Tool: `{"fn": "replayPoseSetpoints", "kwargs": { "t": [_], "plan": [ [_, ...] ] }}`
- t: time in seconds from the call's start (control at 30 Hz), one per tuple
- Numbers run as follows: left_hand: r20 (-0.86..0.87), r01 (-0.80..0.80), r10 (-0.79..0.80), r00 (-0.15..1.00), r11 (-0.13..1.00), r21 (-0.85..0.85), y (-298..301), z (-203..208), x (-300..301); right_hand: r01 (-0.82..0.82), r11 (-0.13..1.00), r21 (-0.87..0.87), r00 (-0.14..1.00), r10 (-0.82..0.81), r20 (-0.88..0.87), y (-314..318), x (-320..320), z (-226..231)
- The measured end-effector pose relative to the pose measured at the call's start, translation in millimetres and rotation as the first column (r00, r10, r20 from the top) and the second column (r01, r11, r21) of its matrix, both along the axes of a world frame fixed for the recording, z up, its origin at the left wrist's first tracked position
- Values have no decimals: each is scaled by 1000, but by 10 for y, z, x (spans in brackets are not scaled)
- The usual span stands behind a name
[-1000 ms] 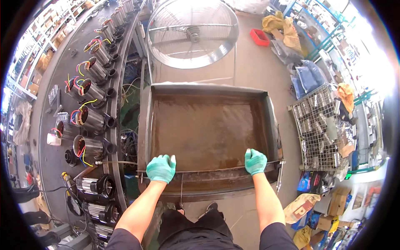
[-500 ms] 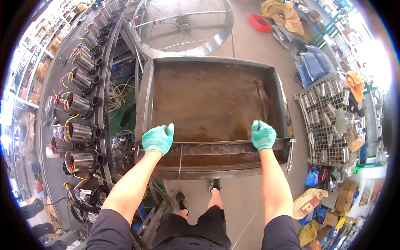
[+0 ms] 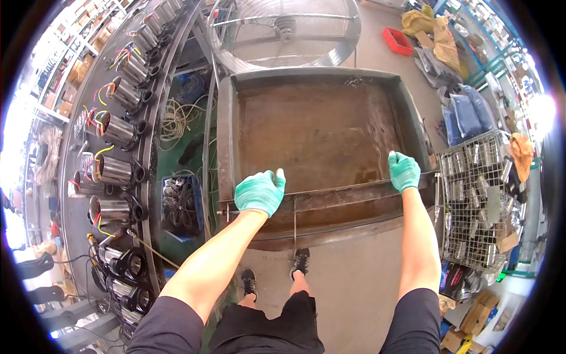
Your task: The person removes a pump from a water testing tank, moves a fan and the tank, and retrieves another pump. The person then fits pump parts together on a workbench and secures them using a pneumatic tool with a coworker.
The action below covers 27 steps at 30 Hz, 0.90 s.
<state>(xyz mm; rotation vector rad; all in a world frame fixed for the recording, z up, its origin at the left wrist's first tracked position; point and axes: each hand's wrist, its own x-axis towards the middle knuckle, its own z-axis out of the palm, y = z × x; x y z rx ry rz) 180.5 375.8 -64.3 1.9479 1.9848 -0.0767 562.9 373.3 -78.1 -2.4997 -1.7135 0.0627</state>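
A wide rectangular metal tank (image 3: 229,127) with low grey walls stands before me, and shallow brown water (image 3: 306,133) covers its floor. A dark metal bar (image 3: 345,196) runs across the tank close to its near side. My left hand (image 3: 260,192), in a green glove, is closed around the left part of this bar, thumb up. Toward the bar's right end, my right hand (image 3: 404,171), gloved alike, is closed on it too. The palms and the undersides of the fingers are hidden. Below the bar, a thin rod (image 3: 295,227) crosses the tank's near strip.
At left, a long dark bench (image 3: 73,171) carries several shiny motor cylinders (image 3: 112,169) with coloured wires. Coiled cable (image 3: 175,121) lies between bench and tank. A big round fan (image 3: 286,35) stands beyond the tank. Right of it are a wire basket (image 3: 471,197) of metal parts and a red bin (image 3: 398,41).
The tank and both hands now sit farther right, turned slightly, with a wider gap to the bench. The water's surface pattern differs. Both hands keep hold of the bar.
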Motion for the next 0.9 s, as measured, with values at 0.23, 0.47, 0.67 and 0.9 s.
{"fn": "replayPoseSetpoints", "kwargs": {
  "t": [0.23, 0.47, 0.67, 0.9],
  "plan": [
    [43, -38, 37, 998, 999, 20, -55, -115, 188, -63, 998, 8, 998, 63, -4, 156, 346, -126],
    [305, -98, 61, 950, 990, 105, -76, -147, 150, -89, 990, 109, 991, 99, -90, 209, 699, -432],
    [538, -125, 37, 842, 984, 128, -101, -201, 116, -26, 1000, 3, 986, 26, -167, 257, 1360, -542],
    [567, -124, 42, 823, 986, 107, -97, -305, 118, -22, 999, -45, 999, 23, 36, 328, 1215, -495]
  ]
}}
